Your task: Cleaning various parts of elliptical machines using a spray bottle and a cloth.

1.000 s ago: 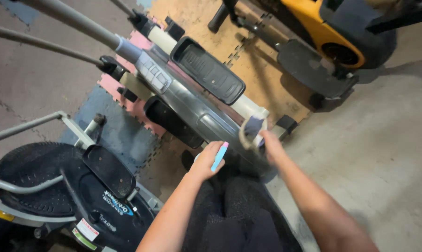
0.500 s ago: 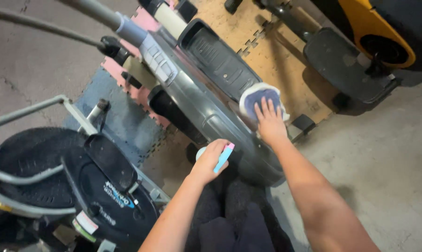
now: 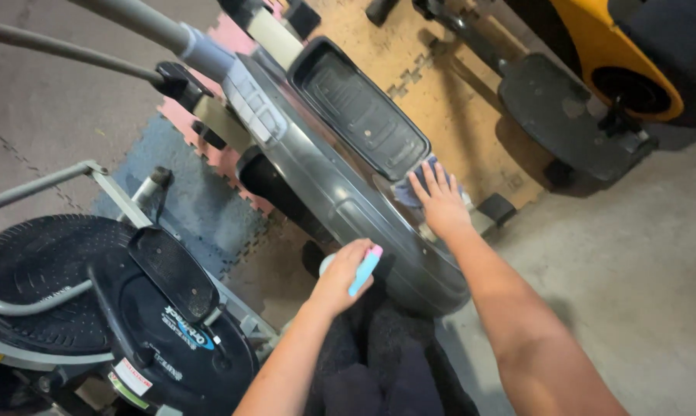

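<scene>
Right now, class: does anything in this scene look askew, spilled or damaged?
Nothing stands out. The right hand presses a cloth on the grey exercise machine; the left hand holds a blue spray bottle.

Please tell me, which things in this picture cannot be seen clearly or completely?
Head view:
- Cloth: mostly covered by the right hand.
- Spray bottle: body hidden inside the left hand.
- Yellow machine: cut off by the top and right edges.
- Black machine: cut off by the left and bottom edges.
</scene>
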